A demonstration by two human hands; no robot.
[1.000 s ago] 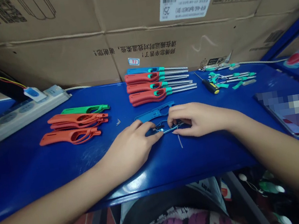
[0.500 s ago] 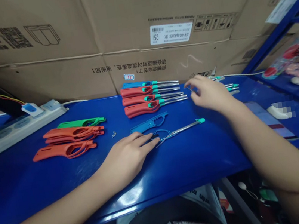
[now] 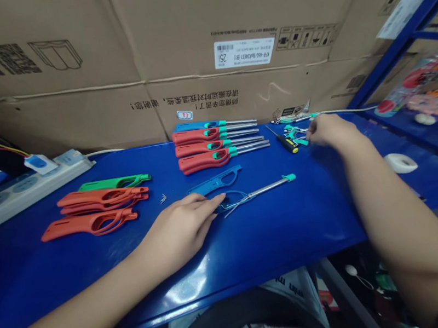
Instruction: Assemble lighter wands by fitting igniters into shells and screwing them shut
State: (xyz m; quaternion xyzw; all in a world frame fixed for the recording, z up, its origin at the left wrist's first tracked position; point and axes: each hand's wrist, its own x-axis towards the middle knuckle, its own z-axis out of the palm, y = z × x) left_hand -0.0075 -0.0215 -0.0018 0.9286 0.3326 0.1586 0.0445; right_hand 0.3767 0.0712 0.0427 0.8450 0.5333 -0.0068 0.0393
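My left hand (image 3: 186, 222) lies low over the table with its fingers closed on an opened blue lighter casing half (image 3: 232, 198). A metal tube (image 3: 270, 185) with a teal tip runs from it to the right, beside a thin metal rod or wire. Just behind is the other blue casing half (image 3: 217, 181). On the right, my right hand (image 3: 328, 133) pinches at a small pile of teal trigger parts (image 3: 295, 132); its fingertips are partly hidden. A black-and-yellow screwdriver (image 3: 285, 139) lies left of that hand.
Several red and blue lighters (image 3: 206, 160) are lined up at the back. Orange and green casings (image 3: 91, 223) lie left, near tiny metal pins (image 3: 163, 198). A power strip (image 3: 27, 189), a cardboard wall (image 3: 178, 37) and a white roll-like object (image 3: 400, 163) surround the blue table.
My right hand has moved right, away from the screwdriver, which now lies uncovered, to the teal parts. My left hand stays at the blue casing. The view has shifted slightly.
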